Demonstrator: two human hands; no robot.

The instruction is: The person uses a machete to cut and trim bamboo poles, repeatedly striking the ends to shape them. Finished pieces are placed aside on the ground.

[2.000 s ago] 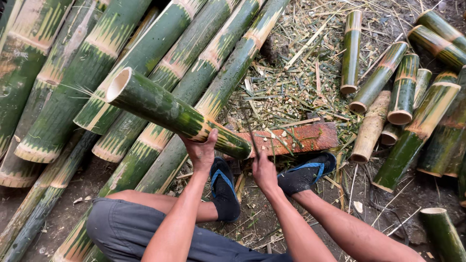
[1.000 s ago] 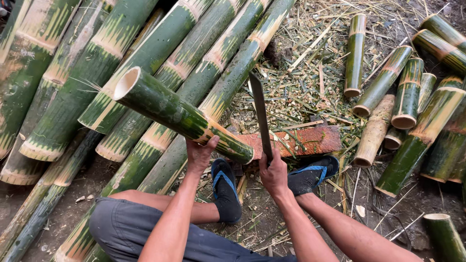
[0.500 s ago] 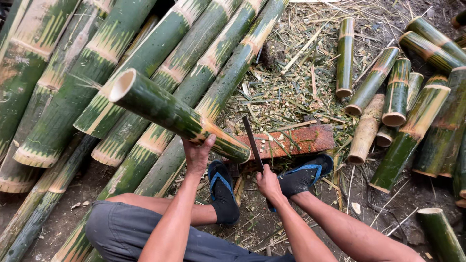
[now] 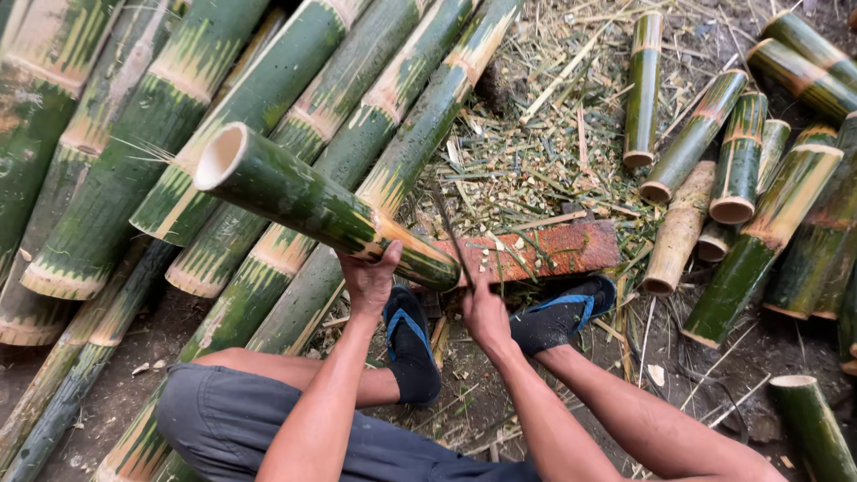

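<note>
My left hand (image 4: 368, 278) grips a green bamboo section (image 4: 312, 203) from below and holds it tilted, its open end up to the left. The section's lower end rests on a reddish wooden block (image 4: 553, 250). My right hand (image 4: 485, 317) holds a long dark blade (image 4: 451, 234), whose edge lies against the lower end of the bamboo section. Both my feet in blue-strapped sandals (image 4: 412, 344) sit just below the block.
Long green bamboo poles (image 4: 268, 98) lie side by side at the left and top. Several short cut bamboo pieces (image 4: 741, 161) are piled at the right. Chips and splinters (image 4: 536, 152) cover the ground behind the block.
The blade was raised high a second ago and has since come down to the bamboo's lower end. My left hand has kept its grip on the section.
</note>
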